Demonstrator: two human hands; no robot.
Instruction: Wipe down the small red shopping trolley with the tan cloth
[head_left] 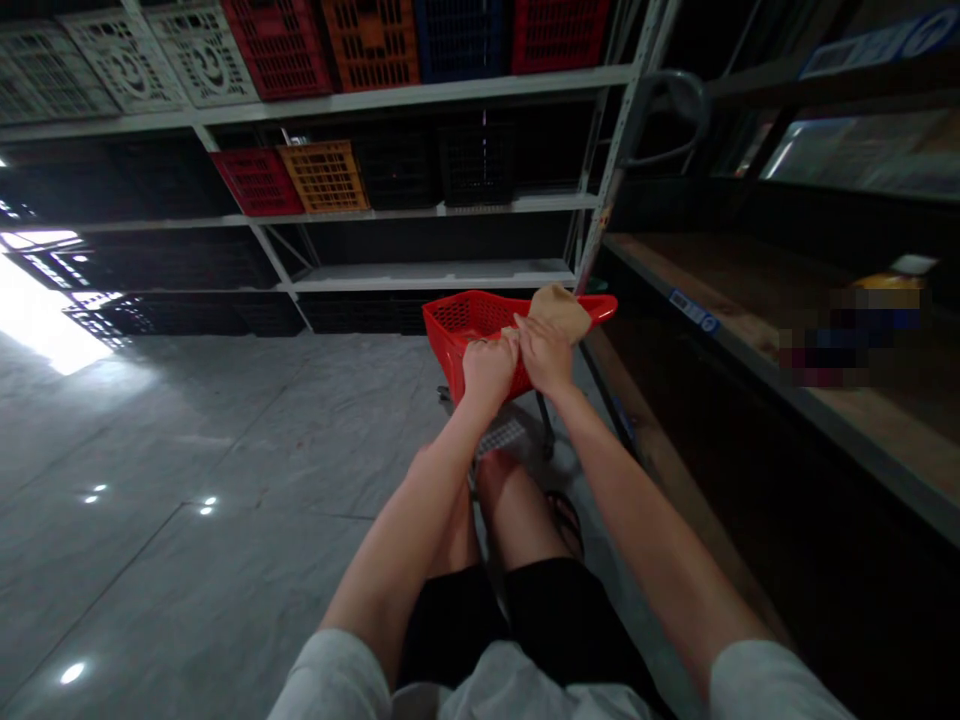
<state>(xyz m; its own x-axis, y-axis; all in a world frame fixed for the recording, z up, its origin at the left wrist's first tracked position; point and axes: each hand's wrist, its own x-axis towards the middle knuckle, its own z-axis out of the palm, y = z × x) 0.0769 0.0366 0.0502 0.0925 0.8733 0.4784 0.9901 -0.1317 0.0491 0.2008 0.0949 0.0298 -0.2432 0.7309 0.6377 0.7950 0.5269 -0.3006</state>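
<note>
A red plastic shopping cart (444, 345) with perforated sides stands in front of my knees, dark legs and wheels under it. Both my hands are together over its near side. My left hand (489, 365) is closed in a fist, with a bit of tan cloth showing at its knuckles. Beside it, my right hand (546, 355) is closed on the same tan cloth (561, 308), which bunches out beyond the fingers towards the cart's red right end (601, 308). The palms and the undersides of the fingers are hidden.
Across the back runs a metal rack (420, 100) with red, orange (326, 175), blue, white and dark crates. To my right is a wooden shelf (697, 270) with a blurred, yellow-topped item (892, 290). Grey concrete floor (187, 440) lies to the left.
</note>
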